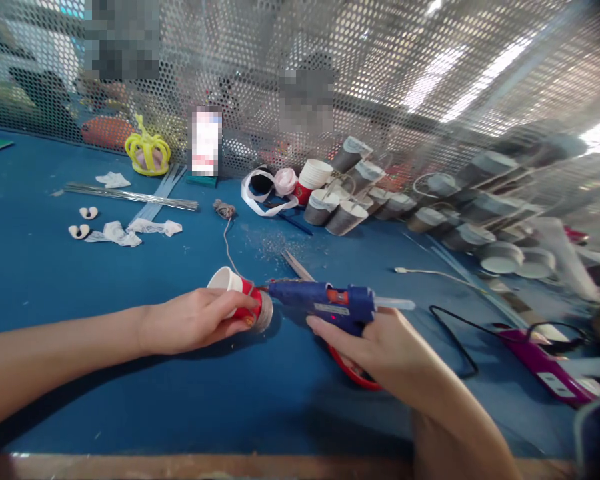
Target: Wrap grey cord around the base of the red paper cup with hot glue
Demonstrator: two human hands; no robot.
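Above blue table point(145, 407), left hand point(197, 321) gripping red-and-white cup point(227, 279), partly covered, right hand point(383, 341) wrapped round glue gun point(307, 298), trigger hidden

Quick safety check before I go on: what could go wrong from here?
The nozzle of the glue gun sits close to the fingers of the left hand, so a slip might burn them. The twine trails from the cup to a bundle and could snag. The scissors beneath the glue gun might get knocked.
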